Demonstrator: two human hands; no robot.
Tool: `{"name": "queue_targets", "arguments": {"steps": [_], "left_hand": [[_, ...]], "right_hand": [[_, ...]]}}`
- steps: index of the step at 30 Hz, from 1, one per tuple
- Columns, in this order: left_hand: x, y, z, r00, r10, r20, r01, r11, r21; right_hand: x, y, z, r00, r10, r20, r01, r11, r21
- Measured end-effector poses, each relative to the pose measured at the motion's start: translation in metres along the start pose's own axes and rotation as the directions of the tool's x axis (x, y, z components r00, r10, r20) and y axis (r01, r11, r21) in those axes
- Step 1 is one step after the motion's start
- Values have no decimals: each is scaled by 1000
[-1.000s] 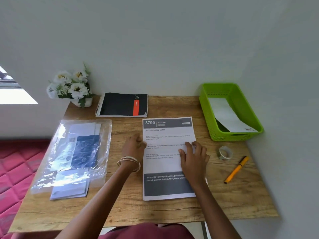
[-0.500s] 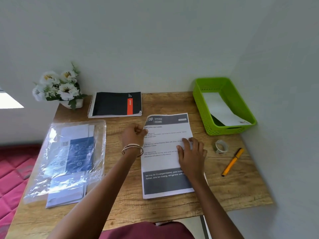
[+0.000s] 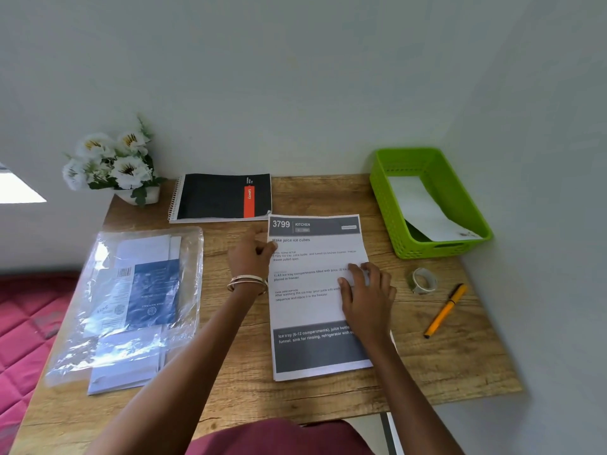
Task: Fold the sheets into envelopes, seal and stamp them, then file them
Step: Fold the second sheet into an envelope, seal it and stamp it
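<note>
The printed sheet (image 3: pixel 315 280) lies flat mid-table; it looks thin, light and easy to crease. The right hand (image 3: pixel 368 297) presses it with spread fingers, the left hand (image 3: pixel 251 257) pinches its upper-left edge

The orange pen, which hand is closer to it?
The right hand. It presses on the printed sheet, with the tape roll between it and the orange pen. The left hand is farther, at the sheet's opposite edge.
</note>
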State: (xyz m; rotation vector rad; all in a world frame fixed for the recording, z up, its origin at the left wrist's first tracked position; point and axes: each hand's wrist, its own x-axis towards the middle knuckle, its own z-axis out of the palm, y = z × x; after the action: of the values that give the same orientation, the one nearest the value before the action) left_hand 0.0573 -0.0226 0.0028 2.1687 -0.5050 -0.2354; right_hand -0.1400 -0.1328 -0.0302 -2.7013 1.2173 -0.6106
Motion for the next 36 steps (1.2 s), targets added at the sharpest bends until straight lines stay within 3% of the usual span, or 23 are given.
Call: {"name": "queue_targets", "arguments": {"steps": [8,13,16,20,23,25,27,29,32,36], "left_hand": [[-8,5,0,947,309,-83,-292,941,171],[-12,4,0,938,313,-150,-295,946,133],[-16,1,-2,964,235,-122,-232,972,37],[-21,-3,-8,976,198,-89,-202,978,-41],[-28,-12,-7,966,249,-73,-249,968,5],[-34,-17,-5,942,330,-58,-325,943,76],[-38,-17,-4,926,375,-32,-370,922,110],[-40,-16,-4,921,390,-10,-385,912,139],[-40,-14,-3,917,397,27,-393,892,222],[-49,-14,-1,897,421,132,-439,824,358]], "right_hand": [[1,0,-1,1000,3,18,-3,1000,-11],[1,-1,-4,999,12,46,-13,1000,23],[4,2,-6,997,38,69,-53,974,220],[17,4,-32,964,222,-148,-98,810,578],[31,-4,-59,889,275,-366,3,796,605],[38,-7,-63,899,201,-390,59,825,563],[40,-9,-56,956,53,-288,108,851,514],[39,-13,-43,989,-114,-92,145,872,468],[34,-22,-23,948,-244,205,161,921,354],[31,-37,-9,896,-303,323,259,950,172]]}}
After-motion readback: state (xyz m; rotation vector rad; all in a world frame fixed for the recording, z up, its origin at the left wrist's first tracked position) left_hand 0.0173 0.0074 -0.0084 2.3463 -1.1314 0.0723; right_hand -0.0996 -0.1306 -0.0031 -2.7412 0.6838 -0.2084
